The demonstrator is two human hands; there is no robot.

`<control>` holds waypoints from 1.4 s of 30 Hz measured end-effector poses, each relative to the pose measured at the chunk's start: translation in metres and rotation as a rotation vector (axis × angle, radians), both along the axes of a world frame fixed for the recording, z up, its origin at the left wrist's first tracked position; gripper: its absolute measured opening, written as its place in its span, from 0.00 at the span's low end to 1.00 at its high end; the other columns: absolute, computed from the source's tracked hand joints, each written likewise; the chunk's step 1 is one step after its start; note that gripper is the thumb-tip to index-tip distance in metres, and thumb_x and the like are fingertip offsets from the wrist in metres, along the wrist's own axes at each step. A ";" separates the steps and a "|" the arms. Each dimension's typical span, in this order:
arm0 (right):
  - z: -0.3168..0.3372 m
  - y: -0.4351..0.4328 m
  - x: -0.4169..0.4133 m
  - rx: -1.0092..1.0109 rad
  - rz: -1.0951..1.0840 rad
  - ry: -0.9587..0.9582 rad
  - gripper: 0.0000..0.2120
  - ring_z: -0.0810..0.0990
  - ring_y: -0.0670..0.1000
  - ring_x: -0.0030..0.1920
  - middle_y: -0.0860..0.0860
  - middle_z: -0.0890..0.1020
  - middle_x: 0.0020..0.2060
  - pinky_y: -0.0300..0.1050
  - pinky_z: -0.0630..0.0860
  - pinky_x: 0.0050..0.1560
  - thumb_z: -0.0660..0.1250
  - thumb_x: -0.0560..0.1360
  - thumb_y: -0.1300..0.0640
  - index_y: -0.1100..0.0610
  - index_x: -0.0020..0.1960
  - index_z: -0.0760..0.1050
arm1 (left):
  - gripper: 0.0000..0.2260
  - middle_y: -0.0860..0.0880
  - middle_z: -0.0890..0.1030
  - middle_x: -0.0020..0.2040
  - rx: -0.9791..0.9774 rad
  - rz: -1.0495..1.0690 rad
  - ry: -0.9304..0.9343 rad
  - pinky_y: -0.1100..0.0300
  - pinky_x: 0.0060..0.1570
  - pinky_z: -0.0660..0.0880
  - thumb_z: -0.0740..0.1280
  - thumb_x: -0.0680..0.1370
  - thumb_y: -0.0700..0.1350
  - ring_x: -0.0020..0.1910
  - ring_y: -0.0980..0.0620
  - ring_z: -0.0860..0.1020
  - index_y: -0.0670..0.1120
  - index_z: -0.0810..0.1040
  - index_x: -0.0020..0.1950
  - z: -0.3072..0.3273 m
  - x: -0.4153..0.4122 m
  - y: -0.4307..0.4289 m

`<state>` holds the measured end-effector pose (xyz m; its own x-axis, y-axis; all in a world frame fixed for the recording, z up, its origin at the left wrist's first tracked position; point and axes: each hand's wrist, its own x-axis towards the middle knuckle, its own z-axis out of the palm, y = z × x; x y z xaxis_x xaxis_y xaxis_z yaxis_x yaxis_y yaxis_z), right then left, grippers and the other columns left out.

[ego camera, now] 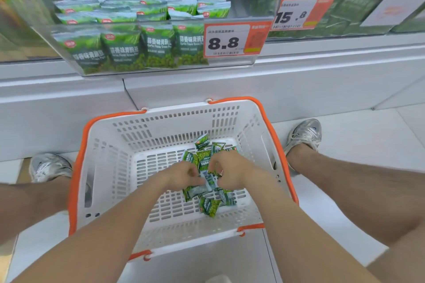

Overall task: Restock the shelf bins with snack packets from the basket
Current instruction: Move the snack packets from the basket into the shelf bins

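Here, curled fingers (193,171) of the left hand (184,176) and the right hand (230,169) clutch small green snack packets (209,208) low inside the basket (110,167), with more lying loose on its floor. Beyond the basket's far rim, the shelf bin (230,62) holds stacked packets beside an 8.8 price tag (226,40).
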<state>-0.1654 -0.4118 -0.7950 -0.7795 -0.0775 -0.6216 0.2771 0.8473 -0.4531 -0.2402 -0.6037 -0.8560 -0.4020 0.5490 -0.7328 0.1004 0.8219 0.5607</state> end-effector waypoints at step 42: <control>0.287 0.017 -0.117 0.331 -0.251 1.072 0.15 0.81 0.61 0.55 0.55 0.84 0.53 0.54 0.79 0.53 0.74 0.76 0.54 0.52 0.62 0.78 | 0.15 0.52 0.79 0.58 0.441 0.146 1.443 0.48 0.59 0.68 0.62 0.78 0.53 0.59 0.46 0.76 0.49 0.78 0.62 0.293 -0.058 0.029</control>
<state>-0.2825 -0.3952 -0.5084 -0.8903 0.1980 0.4100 0.0610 0.9442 -0.3236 -0.2979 -0.5751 -0.5625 -0.6794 0.5060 0.5314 0.6973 0.6708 0.2527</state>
